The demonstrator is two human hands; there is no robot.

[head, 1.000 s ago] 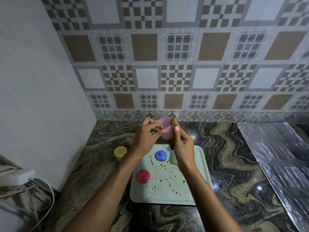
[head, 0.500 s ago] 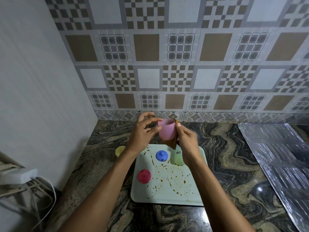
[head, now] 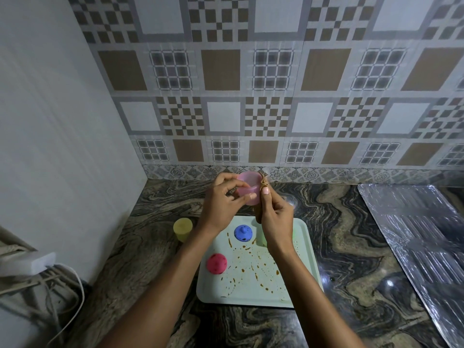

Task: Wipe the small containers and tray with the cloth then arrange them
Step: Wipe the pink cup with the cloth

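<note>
Head view: left hand [head: 221, 204] tight around pink container [head: 247, 187], right hand [head: 275, 218] tight around brown cloth [head: 264, 183].

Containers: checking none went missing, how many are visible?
5: pink held up, yellow on the counter beside the tray, blue and red on it, green half hidden behind the right hand.

Pink container [head: 247, 188] held up at tray's 12 o'clock, brown cloth [head: 264, 182] touching its R side. Pale tray [head: 251, 292] lies flat, brown-stained. On it: blue container [head: 243, 232] at 11 o'clock, red container [head: 216, 263] at 9. Yellow container [head: 182, 227] off tray, 10 o'clock.
</note>
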